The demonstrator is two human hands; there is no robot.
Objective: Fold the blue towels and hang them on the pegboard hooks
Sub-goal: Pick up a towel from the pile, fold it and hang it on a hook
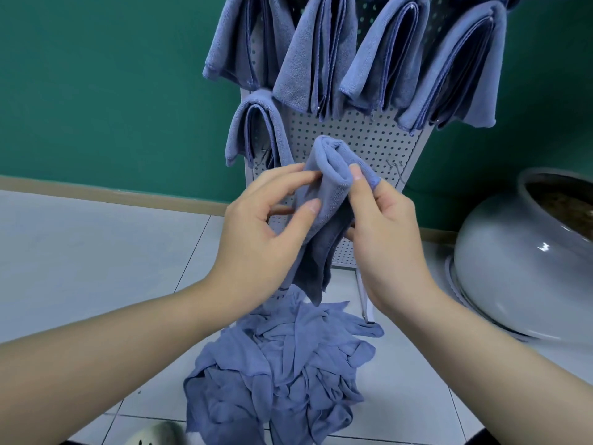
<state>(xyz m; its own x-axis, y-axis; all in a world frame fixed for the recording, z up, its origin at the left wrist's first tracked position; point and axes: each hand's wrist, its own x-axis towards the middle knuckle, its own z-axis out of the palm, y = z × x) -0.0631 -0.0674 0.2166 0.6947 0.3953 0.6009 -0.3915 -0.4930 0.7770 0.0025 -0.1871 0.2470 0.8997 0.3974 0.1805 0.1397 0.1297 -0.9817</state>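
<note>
Folded blue towel (pixel 324 200) pinched between left hand (pixel 266 226) and right hand (pixel 385 229), before pegboard (pixel 353 136)

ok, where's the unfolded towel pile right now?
Head view, bottom centre: the crumpled towel pile lies on the floor tiles at the foot of the pegboard, directly below both hands.

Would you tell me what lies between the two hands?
In the head view, the folded blue towel, pinched by the left hand and right hand.

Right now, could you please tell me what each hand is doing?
Left hand: closed, pinching the folded blue towel between thumb and fingers.
Right hand: closed, pinching the same towel's upper fold.
</note>
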